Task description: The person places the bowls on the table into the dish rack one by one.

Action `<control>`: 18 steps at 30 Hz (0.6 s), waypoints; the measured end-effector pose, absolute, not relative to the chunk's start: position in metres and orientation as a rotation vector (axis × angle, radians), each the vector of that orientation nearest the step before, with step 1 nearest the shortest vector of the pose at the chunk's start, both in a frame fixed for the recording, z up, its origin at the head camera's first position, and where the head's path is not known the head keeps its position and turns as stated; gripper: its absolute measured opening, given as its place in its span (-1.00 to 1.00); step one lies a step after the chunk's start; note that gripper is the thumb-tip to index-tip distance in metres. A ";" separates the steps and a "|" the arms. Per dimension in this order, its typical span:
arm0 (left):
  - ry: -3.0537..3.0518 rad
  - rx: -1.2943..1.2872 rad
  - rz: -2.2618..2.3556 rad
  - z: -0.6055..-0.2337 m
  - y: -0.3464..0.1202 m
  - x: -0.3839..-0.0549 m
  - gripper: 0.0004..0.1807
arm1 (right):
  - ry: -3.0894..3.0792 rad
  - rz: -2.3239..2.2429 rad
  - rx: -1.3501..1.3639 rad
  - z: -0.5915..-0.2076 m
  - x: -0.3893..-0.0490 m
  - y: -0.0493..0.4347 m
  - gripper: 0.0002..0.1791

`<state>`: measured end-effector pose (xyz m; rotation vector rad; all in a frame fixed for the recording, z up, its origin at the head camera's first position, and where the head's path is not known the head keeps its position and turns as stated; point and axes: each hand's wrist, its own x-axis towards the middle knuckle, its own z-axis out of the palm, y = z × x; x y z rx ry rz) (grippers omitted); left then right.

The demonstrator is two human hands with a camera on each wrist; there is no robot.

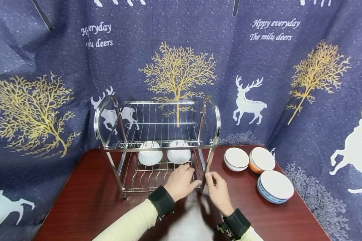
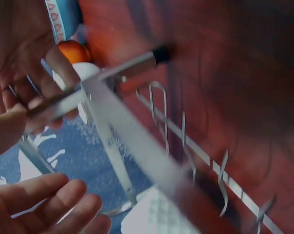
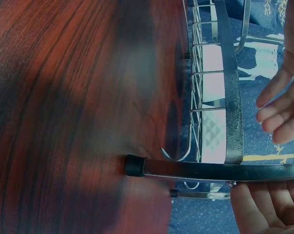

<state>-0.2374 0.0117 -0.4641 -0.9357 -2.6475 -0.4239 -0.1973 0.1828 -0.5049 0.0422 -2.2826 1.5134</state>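
Observation:
A two-tier metal dish rack [image 1: 157,147] stands on the table, with two white bowls [image 1: 150,154] side by side on its lower tier, toward the back. My right hand [image 1: 218,192] grips the rack's right front leg [image 3: 186,169] low down, thumb and fingers on either side of it. Over the right front of the lower tier is my left hand [image 1: 181,182], its fingers [image 2: 54,200] loosely extended and holding nothing. In the right wrist view, the left hand's fingers [image 3: 278,112] appear apart from the rack's frame.
To the right of the rack stand white bowls [image 1: 236,158], orange-sided bowls [image 1: 261,159] and a stack of blue-patterned bowls [image 1: 276,187]. The dark red wooden table [image 1: 78,201] carries everything. Behind it hangs a blue curtain [image 1: 181,33] with deer and trees.

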 end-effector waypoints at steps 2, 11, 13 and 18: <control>-2.636 -0.915 -0.508 -0.468 0.016 -0.235 -0.48 | -2.281 1.523 0.035 -0.504 -0.197 0.182 -0.75; -2.603 -0.818 -0.982 -0.482 0.036 -0.226 -0.71 | -2.245 1.620 0.077 -0.487 -0.188 0.179 -0.71; -2.569 -0.792 -1.137 -0.483 0.041 -0.224 -0.75 | -2.222 1.653 0.088 -0.493 -0.190 0.181 -0.67; -2.486 -0.661 -1.389 -0.490 0.052 -0.221 -0.74 | -2.213 1.702 0.057 -0.485 -0.185 0.178 -0.65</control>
